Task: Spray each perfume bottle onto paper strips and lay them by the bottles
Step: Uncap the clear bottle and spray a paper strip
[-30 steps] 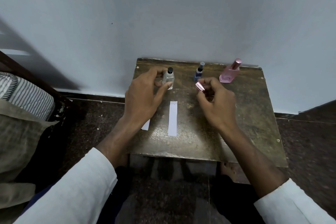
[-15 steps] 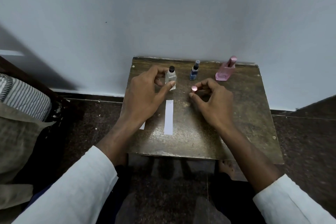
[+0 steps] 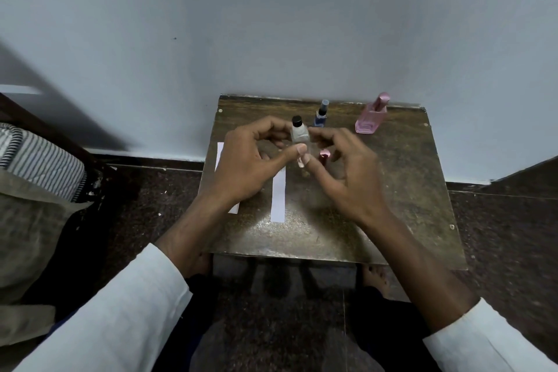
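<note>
On a small brown table [image 3: 407, 190], my left hand [image 3: 250, 166] grips a clear perfume bottle [image 3: 299, 133] with a black sprayer, lifted a little off the top. My right hand [image 3: 347, 169] meets it from the right, with index finger and thumb on the bottle's side and lower edge. A small pink cap [image 3: 324, 156] stands on the table under my right fingers. A blue bottle [image 3: 320, 116] and a pink bottle [image 3: 369, 118] stand at the back edge. One white paper strip [image 3: 278, 197] lies in the middle. A second strip [image 3: 219, 154] lies left, mostly under my left hand.
A pale wall rises directly behind the table. A dark speckled floor [image 3: 498, 220] surrounds it. A striped cloth on a seat [image 3: 39, 160] is at the far left. My bare foot [image 3: 376, 278] shows under the table's front edge.
My right hand has set the pink cap down on the table and moved left onto the clear bottle. My left hand has kept hold of the bottle.
</note>
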`<state>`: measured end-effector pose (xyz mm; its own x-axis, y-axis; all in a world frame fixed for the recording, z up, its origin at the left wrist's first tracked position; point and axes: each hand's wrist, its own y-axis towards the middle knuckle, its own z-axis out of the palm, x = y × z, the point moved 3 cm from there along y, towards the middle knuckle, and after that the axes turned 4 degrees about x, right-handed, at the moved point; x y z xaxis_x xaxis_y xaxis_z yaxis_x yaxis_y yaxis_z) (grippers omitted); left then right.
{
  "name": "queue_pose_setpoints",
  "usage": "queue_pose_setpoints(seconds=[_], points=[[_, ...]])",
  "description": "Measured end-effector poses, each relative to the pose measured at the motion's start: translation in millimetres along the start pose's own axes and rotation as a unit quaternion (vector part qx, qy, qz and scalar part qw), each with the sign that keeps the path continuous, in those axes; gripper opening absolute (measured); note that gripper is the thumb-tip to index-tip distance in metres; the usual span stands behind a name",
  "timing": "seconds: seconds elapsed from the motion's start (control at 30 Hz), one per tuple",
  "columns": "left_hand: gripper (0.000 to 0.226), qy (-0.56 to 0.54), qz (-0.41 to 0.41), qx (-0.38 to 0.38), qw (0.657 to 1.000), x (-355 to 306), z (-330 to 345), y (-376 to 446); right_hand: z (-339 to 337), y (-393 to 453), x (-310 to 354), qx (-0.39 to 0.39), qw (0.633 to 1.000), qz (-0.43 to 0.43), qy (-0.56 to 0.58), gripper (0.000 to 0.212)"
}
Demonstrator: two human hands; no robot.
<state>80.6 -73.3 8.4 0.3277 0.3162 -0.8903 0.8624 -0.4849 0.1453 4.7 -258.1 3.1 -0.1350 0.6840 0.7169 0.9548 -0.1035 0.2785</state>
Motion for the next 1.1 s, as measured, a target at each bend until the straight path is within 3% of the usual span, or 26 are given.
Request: queue_pose_setpoints(seconds=[0.13,0.33,0.6,0.83,1.0,1.1], points=[[0.025,-0.042,0.007,0.036,0.998,-1.5,3.6,-1.0,11.8,-3.8,-2.5,0.102,0.984,0.019,0.144,0.039],[0.021,-0.068,-0.029,-0.05,0.996,9.3,-4.4,3.0,3.6,-4.5,-6.1,0.049,0.997,0.022,0.059,0.027],[0.019,-0.049,0.015,0.004,0.999,9.1,-7.8,4.1,0.1,-6.0,-9.3,0.064,0.992,0.062,0.087,0.027],[0.018,-0.068,0.03,0.013,0.997,7.8,-4.5,2.8,8.2,-10.3,-5.5,0.176,0.946,0.11,0.251,0.018],[0.018,-0.086,0.043,0.019,0.995,7.1,-6.6,2.7,10.2,-10.0,-2.9,0.175,0.907,0.127,0.36,0.015],[0.019,-0.064,0.048,0.028,0.996,5.5,-8.0,0.4,8.9,-11.0,0.7,0.159,0.917,0.117,0.345,0.009]])
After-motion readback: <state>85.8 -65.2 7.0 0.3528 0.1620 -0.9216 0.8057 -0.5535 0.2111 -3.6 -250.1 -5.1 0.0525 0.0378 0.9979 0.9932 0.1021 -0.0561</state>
